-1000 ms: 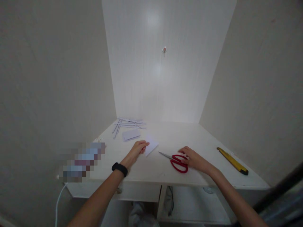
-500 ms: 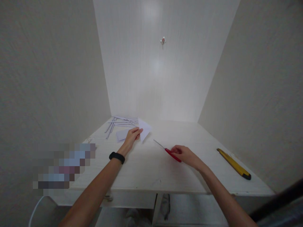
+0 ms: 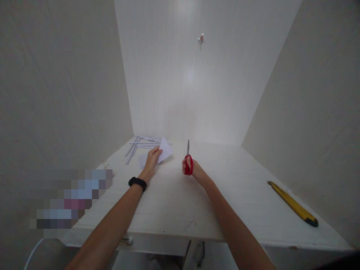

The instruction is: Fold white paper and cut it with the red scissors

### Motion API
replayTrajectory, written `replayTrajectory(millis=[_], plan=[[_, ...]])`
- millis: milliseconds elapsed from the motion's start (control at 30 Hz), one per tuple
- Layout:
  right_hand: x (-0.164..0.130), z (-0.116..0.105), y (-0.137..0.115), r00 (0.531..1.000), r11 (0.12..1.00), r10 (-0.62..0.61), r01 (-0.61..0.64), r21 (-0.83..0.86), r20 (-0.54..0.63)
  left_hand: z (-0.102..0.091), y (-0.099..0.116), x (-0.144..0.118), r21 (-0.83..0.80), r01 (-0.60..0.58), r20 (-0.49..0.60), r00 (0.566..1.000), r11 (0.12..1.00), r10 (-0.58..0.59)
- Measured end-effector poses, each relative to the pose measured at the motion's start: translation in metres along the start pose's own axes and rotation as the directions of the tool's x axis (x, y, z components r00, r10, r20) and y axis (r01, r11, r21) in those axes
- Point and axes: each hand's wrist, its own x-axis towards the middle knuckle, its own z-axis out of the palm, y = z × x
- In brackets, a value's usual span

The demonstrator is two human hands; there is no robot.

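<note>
My left hand (image 3: 152, 161), with a black band on the wrist, pinches a small white sheet of paper (image 3: 165, 150) and holds it just above the white desk (image 3: 174, 202). My right hand (image 3: 194, 170) grips the red-handled scissors (image 3: 188, 161) by the handles, with the closed blades pointing up and away. The scissors are a short way to the right of the paper and do not touch it.
Several thin paper strips (image 3: 140, 144) lie at the back left of the desk, with another white paper piece (image 3: 144, 160) under my left hand. A yellow utility knife (image 3: 292, 204) lies near the right edge. Walls close in on three sides.
My right hand took the scissors off the desk and swung them upright toward the paper. My left hand lifted the paper and carried it back and left.
</note>
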Motion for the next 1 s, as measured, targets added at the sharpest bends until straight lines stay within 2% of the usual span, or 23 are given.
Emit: replayTrajectory(millis=[167, 267, 400, 533, 633, 833, 933, 1000], plan=[[0.000, 0.000, 0.013, 0.999, 1.000, -0.014, 0.015, -0.013, 0.051, 0.004, 0.013, -0.001, 0.027, -0.068, 0.026, 0.997, 0.997, 0.067], [0.009, -0.005, 0.020, 1.000, 0.998, -0.019, 0.019, -0.052, 0.013, 0.011, 0.021, -0.005, -0.001, -0.098, 0.066, 0.993, 0.995, 0.098], [0.019, -0.005, 0.021, 0.997, 0.996, -0.056, 0.052, -0.068, -0.047, 0.016, 0.028, -0.007, -0.030, -0.132, 0.048, 0.990, 0.991, 0.133], [0.013, 0.005, 0.012, 0.992, 0.992, -0.105, 0.100, -0.078, -0.065, 0.018, 0.028, -0.007, -0.035, -0.118, 0.026, 0.993, 0.992, 0.119], [0.008, 0.012, 0.008, 0.987, 0.987, -0.135, 0.126, -0.094, -0.091, 0.021, 0.027, -0.008, -0.033, -0.086, 0.050, 0.995, 0.996, 0.087], [0.012, 0.013, 0.011, 0.967, 0.984, -0.170, 0.158, -0.079, -0.190, 0.023, 0.026, -0.010, 0.001, -0.033, 0.053, 0.998, 0.999, 0.033], [0.008, 0.017, -0.004, 0.955, 0.982, -0.188, 0.189, -0.017, -0.229, 0.021, 0.021, -0.011, 0.006, -0.025, 0.011, 1.000, 1.000, 0.025], [-0.008, 0.026, -0.027, 0.944, 0.969, -0.227, 0.244, 0.041, -0.240, 0.018, 0.014, -0.012, 0.000, -0.024, -0.026, 0.999, 1.000, 0.024]])
